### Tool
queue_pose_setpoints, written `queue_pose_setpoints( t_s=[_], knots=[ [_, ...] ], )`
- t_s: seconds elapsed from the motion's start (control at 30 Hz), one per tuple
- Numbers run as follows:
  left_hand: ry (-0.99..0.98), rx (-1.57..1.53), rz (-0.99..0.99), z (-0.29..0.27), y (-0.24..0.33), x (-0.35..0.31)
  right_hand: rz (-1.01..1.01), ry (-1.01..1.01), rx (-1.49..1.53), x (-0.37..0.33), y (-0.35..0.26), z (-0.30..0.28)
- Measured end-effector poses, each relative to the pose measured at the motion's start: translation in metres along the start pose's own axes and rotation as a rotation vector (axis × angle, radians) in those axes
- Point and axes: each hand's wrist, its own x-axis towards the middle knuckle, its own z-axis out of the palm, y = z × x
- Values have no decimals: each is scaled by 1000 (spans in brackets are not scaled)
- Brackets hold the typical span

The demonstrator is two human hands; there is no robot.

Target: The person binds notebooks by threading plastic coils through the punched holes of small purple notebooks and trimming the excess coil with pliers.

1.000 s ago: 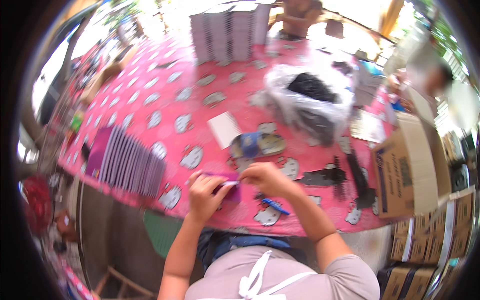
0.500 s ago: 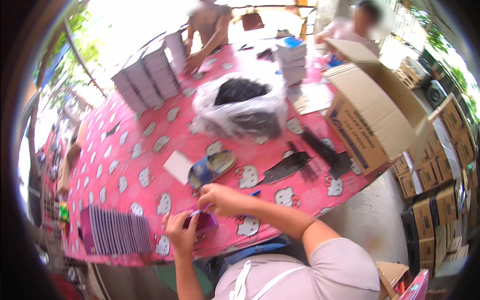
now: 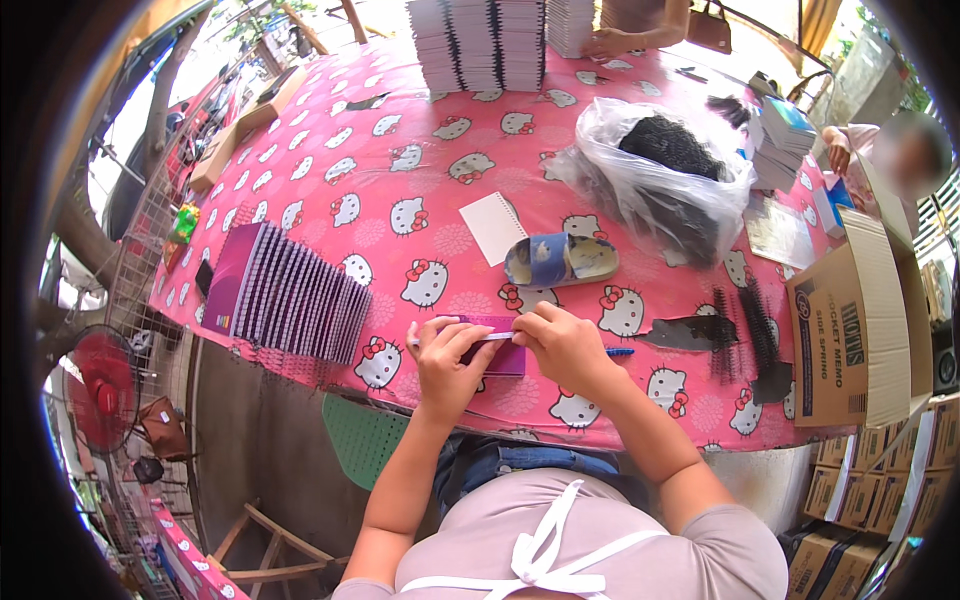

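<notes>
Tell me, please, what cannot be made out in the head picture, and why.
Head view:
Purple item: partly covered by left hand and right hand.
Tall notebook stacks: tops cut off by the upper edge.
Co-worker at top: head beyond that edge.
Open carton: bottom inside hidden by its side and flap.
Plastic bag: lower contents dimmed by cloudy plastic.

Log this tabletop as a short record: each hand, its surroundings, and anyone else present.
Left hand: holding a small purple booklet
Right hand: fingertips at the booklet's upper right; whether they grip it is unclear
Beside right hand: blue pen
Left side: leaning row of purple notebooks
Beyond hands: blue-strapped slipper, white spiral notepad
Right side: open cardboard box
Far side: tall notebook stacks
Surface: pink patterned tablecloth
Others: two people, one at the far edge, one at far right
</notes>
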Motion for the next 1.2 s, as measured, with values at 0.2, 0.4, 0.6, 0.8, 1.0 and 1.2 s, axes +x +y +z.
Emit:
queue_pose_setpoints(
  t_s=[0.2, 0.4, 0.6, 0.8, 1.0, 1.2],
  knots=[
    [-33, -53, 9, 0, -2, 7, -87, 131, -82, 5, -5, 3],
    [-12, 0, 94, -7, -4, 7, 0, -180, -116, 13, 2, -6],
    [21, -50, 179, -3, -3, 13, 26, 112, -519, 30, 138, -32],
    [16, -78, 163, 0, -11, 9, 276, 10, 626, 31, 105, -40],
    [-3, -102, 124, -3, -14, 11, 28, -275, 723, 22, 97, -33],
    [-10, -169, 95, -6, -19, 16, 55, -184, 448, 52, 82, -21]
  ],
)
